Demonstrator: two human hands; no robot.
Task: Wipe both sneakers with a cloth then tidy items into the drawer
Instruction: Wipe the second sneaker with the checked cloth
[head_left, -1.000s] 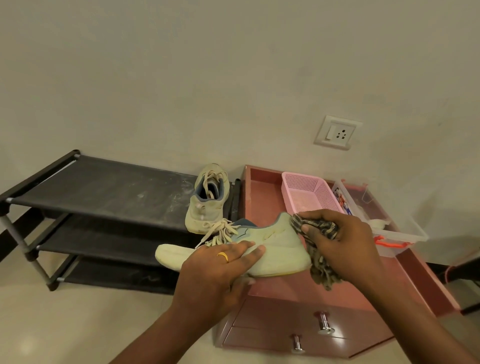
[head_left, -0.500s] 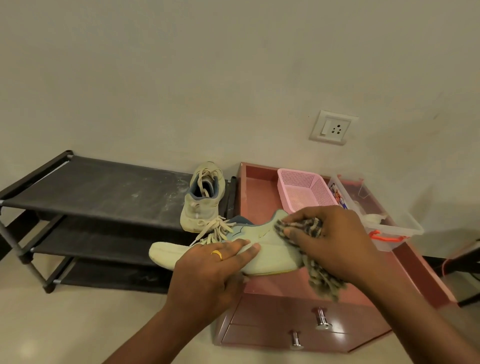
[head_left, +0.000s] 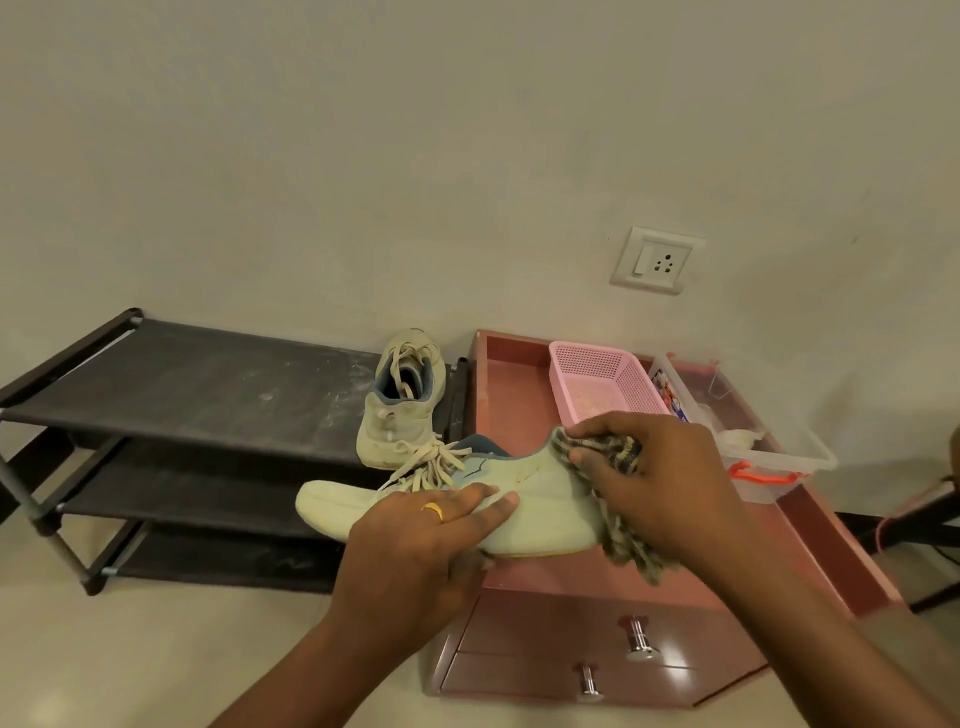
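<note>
My left hand (head_left: 415, 540) grips a pale green sneaker (head_left: 540, 506) by its middle and holds it sideways above the front of the pink drawer unit (head_left: 582, 629), toe pointing left. My right hand (head_left: 660, 483) holds a checked cloth (head_left: 623, 545) bunched against the sneaker's heel; the cloth's tail hangs below the hand. The second sneaker (head_left: 402, 400) stands on the top shelf of the black shoe rack (head_left: 208, 389), at its right end, laces loose.
On the drawer unit's tray top stand a pink mesh basket (head_left: 602, 379) and a clear plastic box (head_left: 769, 436) with an orange latch. Two drawers with metal knobs (head_left: 639, 639) are shut. A wall socket (head_left: 657, 260) sits above. Pale floor lies below the rack.
My right hand has slid the cloth back along the sneaker towards the heel, after moving forward over its side. The left hand keeps its grip on the sneaker.
</note>
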